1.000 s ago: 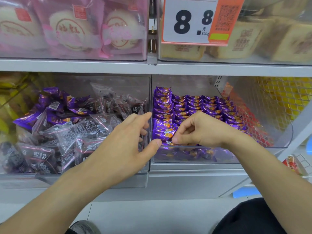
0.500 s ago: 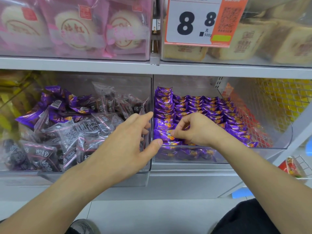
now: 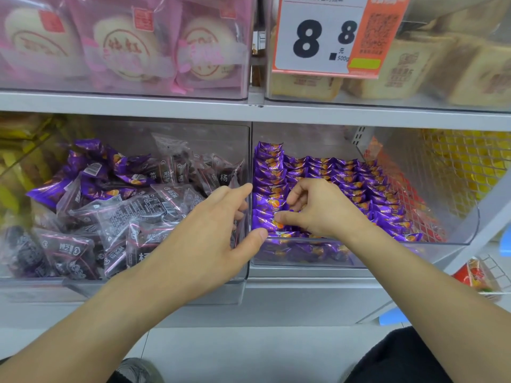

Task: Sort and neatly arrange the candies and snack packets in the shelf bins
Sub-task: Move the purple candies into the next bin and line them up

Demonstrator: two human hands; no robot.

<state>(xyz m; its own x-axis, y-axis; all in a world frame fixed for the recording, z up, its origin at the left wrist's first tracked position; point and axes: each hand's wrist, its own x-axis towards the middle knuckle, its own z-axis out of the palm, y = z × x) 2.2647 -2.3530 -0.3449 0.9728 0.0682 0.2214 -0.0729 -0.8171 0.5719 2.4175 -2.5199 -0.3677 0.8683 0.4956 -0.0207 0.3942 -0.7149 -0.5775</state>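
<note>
1. Right hand (image 3: pixel 318 208) is inside the right bin (image 3: pixel 453 239), fingers curled down among the purple candies (image 3: pixel 345 178). Thumb and curled fingertips close on a purple wrapper at the front of the left column; it reads as a pinch on one piece, though the exact contact is partly hidden under the knuckles.
2. Left hand (image 3: pixel 210 236) sits at the divider between the two bins. Fingers loosely spread, index stretched toward the divider wall, thumb resting at the front lip of the right bin. It appears to hold nothing; the lower fingertips dip into the left bin (image 3: pixel 154 283) and what they touch is hidden.
3. Done, by my reading: beyond and to the right of the right fingers, the purple candies stand in tidy rows running to the back wall. Most of that bin looks arranged.
4. Unfinished there: directly under and in front of the right fingers, along the front wall, pieces lie loose and unaligned.
5. Left of the left fingers the bin is a jumble: dark clear packets (image 3: pixel 116 217) heaped with stray purple candies on top and toward the back left. Sorting here looks barely begun.
6. Judgement: roughly half done; strays need moving across, then the dark packets need straightening.
</note>
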